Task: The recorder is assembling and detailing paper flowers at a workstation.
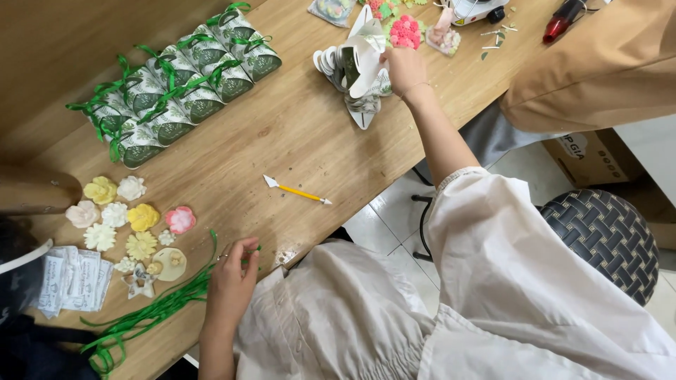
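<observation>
Left hand [229, 281] pinches limp green ribbons [151, 313]; right hand [403, 70] grips light, floppy box blanks [355, 67], probably by their edge.

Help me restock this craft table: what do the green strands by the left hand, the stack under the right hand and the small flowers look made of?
Strands: probably satin ribbon, flat, narrow, slightly shiny, held by the left hand.
Stack under the right hand: likely printed card, thin stiff white sheets with leaf pattern, curved edges.
Flowers: matte pastel moulded pieces, maybe soap, wax or clay; cannot tell which.
</observation>
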